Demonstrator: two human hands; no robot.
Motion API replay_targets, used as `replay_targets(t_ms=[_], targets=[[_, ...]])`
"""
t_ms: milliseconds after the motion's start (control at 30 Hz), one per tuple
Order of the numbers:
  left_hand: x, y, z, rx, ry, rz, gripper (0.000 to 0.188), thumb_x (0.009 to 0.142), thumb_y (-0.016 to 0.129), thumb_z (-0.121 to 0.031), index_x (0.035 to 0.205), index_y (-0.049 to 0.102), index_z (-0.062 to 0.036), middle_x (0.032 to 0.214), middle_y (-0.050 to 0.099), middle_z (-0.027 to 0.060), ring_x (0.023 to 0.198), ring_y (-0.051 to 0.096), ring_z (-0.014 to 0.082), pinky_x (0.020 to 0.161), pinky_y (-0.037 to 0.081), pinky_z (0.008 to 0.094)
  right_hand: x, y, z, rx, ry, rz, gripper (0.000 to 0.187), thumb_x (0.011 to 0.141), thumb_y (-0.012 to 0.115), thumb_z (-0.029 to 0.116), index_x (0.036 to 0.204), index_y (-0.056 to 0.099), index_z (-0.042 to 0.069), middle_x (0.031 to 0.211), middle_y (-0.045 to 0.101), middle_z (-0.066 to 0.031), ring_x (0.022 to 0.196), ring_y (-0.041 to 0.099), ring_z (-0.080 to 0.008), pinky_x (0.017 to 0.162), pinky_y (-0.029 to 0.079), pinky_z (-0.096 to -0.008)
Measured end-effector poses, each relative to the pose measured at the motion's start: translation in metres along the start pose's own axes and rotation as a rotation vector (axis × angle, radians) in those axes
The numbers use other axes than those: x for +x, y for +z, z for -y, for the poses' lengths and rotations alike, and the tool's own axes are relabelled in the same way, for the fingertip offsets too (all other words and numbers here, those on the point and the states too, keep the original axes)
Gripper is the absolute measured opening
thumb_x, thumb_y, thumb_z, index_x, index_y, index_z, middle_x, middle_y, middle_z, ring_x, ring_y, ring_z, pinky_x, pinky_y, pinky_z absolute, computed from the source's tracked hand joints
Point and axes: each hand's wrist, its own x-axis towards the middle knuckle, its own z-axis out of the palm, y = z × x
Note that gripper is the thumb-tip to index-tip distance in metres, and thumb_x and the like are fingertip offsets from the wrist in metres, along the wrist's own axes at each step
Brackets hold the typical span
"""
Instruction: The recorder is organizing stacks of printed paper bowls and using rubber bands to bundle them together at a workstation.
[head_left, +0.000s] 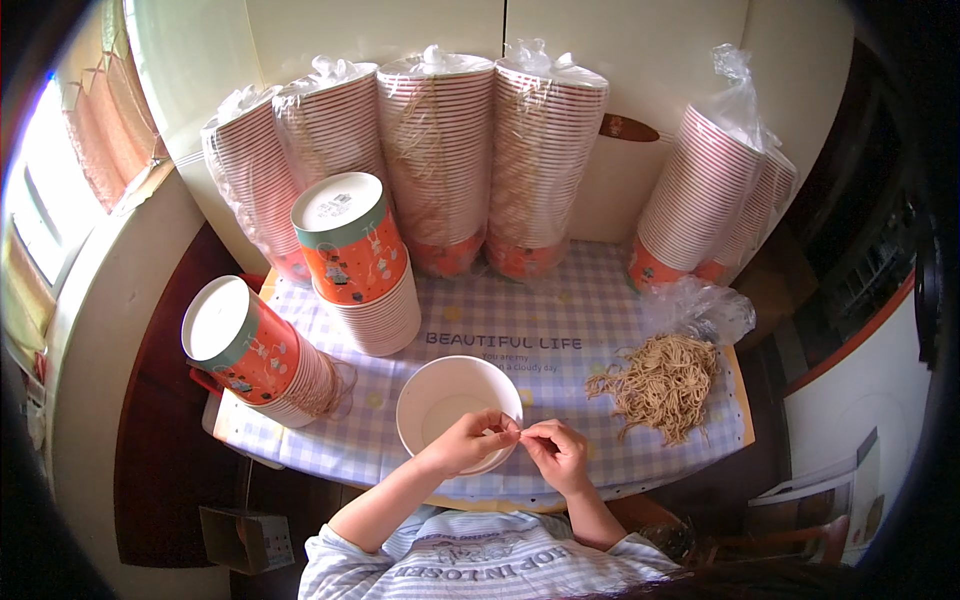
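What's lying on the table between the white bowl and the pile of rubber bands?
Nothing. In the head view, only bare checked tablecloth lies between the white bowl and the pile of rubber bands. Both hands meet lower down, at the bowl's near edge.

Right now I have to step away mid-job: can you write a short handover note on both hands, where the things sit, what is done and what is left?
Left hand and right hand: fingertips pinched together over the open white paper bowl, on something too small to tell.
Loose pile of tan rubber bands lies right of the bowl on the checked tablecloth.
Two unwrapped stacks of orange paper bowls stand left; plastic-wrapped stacks line the wall.
Done: one bowl separated out.
Left: the band pile looks largely untouched.
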Motion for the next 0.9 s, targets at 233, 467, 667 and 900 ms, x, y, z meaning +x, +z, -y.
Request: replay_targets(t_ms=[233,467,667,900], targets=[[-0.005,0.008,-0.014,0.357,0.178,-0.106,0.014,0.079,0.061,-0.014,0.089,0.061,-0.0052,0.083,0.059,0.0046,0.074,0.053,0.0134,0.066,0.044,0.0265,-0.002,-0.002,-0.003,0.07,0.105,-0.008,0.007,0.081,0.062,0.007,0.084,0.059,0.002,0.075,0.06,-0.0042,0.062,0.054,-0.0082,0.055,0.043,-0.0201],[-0.004,0.012,-0.014,0.637,0.379,-0.219,0.009,0.075,0.063,-0.013,0.081,0.064,-0.0062,0.079,0.059,0.0078,0.07,0.055,0.0203,0.059,0.046,0.029,-0.003,-0.003,-0.003,0.128,0.213,0.004,0.008,0.081,0.061,0.008,0.084,0.058,0.001,0.074,0.059,-0.0038,0.063,0.053,-0.0075,0.056,0.043,-0.0205],[-0.008,0.014,-0.026,0.433,0.089,-0.149,0.009,0.075,0.061,-0.011,0.08,0.062,-0.0039,0.076,0.062,0.0044,0.063,0.054,0.0109,0.057,0.044,0.0252,-0.006,-0.004,-0.009,0.113,0.246,0.031,0.009,0.081,0.062,0.008,0.084,0.058,0.001,0.073,0.058,-0.0038,0.061,0.052,-0.0071,0.055,0.043,-0.0208],[-0.009,0.008,-0.014,0.227,0.087,-0.091,0.015,0.082,0.061,-0.016,0.088,0.058,-0.0021,0.076,0.055,-0.0035,0.066,0.048,0.0023,0.057,0.04,0.0184,-0.008,-0.002,-0.01,0.106,0.312,0.069,0.01,0.08,0.063,0.008,0.084,0.058,0.001,0.071,0.058,-0.0027,0.061,0.052,-0.0067,0.055,0.043,-0.0207]])
